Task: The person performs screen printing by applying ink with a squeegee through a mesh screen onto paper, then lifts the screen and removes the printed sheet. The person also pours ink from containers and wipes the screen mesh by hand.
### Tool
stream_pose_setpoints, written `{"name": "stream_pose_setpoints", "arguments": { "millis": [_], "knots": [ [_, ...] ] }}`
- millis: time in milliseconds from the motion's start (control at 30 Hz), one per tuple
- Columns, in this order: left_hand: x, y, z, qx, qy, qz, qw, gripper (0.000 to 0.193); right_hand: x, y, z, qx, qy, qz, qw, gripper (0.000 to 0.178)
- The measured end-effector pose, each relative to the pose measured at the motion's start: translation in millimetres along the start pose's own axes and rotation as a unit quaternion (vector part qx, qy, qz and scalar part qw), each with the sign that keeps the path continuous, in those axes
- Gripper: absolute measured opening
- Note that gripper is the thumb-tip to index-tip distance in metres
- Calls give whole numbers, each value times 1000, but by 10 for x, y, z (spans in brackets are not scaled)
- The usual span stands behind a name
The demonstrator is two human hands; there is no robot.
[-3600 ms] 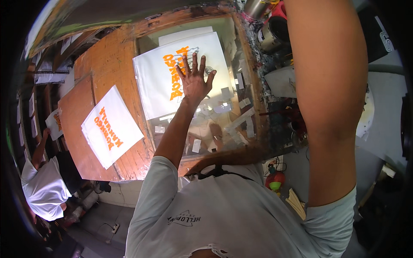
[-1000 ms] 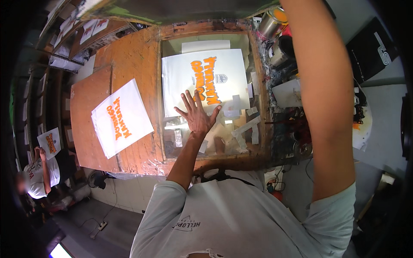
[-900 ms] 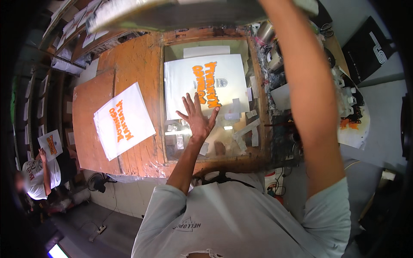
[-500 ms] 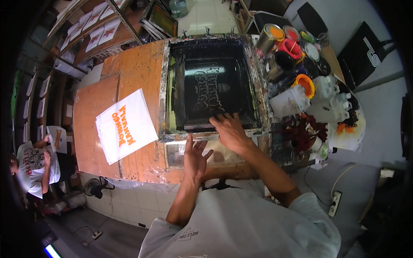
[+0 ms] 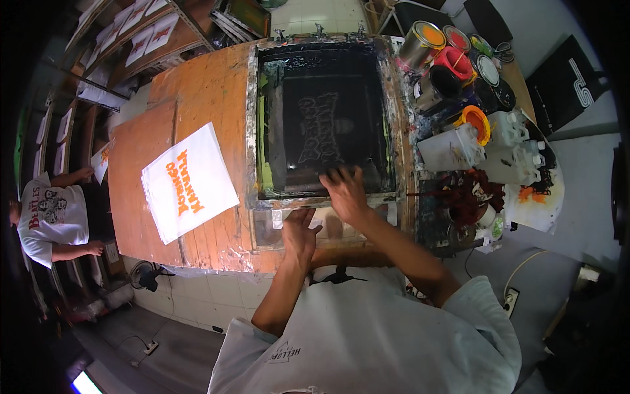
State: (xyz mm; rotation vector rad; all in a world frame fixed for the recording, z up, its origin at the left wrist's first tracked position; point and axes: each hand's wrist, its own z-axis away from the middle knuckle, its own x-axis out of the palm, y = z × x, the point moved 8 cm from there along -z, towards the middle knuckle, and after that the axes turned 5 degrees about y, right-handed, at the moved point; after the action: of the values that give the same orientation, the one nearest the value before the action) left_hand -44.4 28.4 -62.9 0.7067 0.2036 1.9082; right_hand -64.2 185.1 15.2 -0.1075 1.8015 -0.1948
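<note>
A silkscreen frame with a dark mesh lies on the work table, faint lettering showing in the mesh. My right hand reaches over its near edge, fingers bent onto a dark bar that looks like a squeegee. Below that edge, my left hand is turned palm up, its fingers extended against the frame's near rail and the thumb apart. Its fingertips are partly hidden. Left of the frame, a stack of white sheets with orange lettering rests on the wooden tabletop.
Paint cans and plastic jugs crowd the right side of the table. Hinge clamps stand behind the frame. A rack with printed sheets is at far left, near another person. A power strip lies at right.
My left hand's spread fingers have drawn together at the frame's near rail. The shine on the mesh has faded. At the left, the other person has moved their arms apart, one toward the shelves.
</note>
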Motion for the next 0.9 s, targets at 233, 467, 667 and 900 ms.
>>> {"name": "stream_pose_setpoints", "arguments": {
  "millis": [233, 467, 667, 900],
  "knots": [
    [114, 53, 106, -12, 27, -22, 999, 28, 221, 565, -1116, 45, 3, 1, 999, 41],
    [200, 89, 170, -18, 31, -27, 999, 28, 351, 1328, -2341, 79, -40, -20, 996, 37],
    [57, 45, 108, -31, 30, -4, 999, 23, 270, 1672, -2930, 111, -71, -47, 990, 48],
    [-120, -3, 104, -39, 13, 14, 999, 15, 437, 1690, -2926, 92, 15, 11, 996, 42]
  ]
}}
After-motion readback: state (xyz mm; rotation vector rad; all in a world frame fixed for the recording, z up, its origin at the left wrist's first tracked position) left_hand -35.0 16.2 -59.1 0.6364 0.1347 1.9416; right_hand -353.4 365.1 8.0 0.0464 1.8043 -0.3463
